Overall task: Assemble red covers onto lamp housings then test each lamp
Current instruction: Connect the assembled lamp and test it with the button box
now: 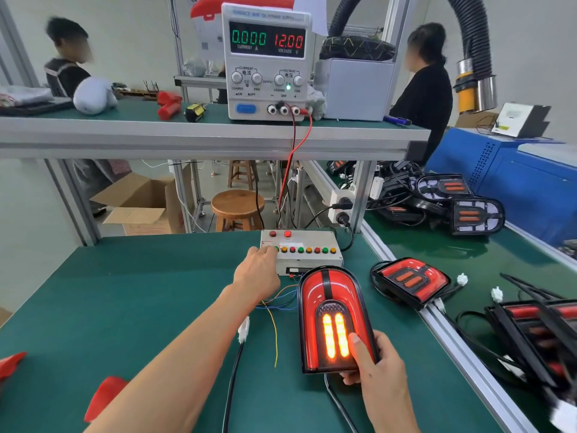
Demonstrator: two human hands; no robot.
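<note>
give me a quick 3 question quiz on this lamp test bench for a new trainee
1. True or false: the two amber strips in the lamp held by the right hand are lit.
2. What voltage does the power supply show?
3. The left hand is at: A) the button box B) a supply knob C) the white connector

Key: 1 true; 2 12.00 V; 3 A
</note>
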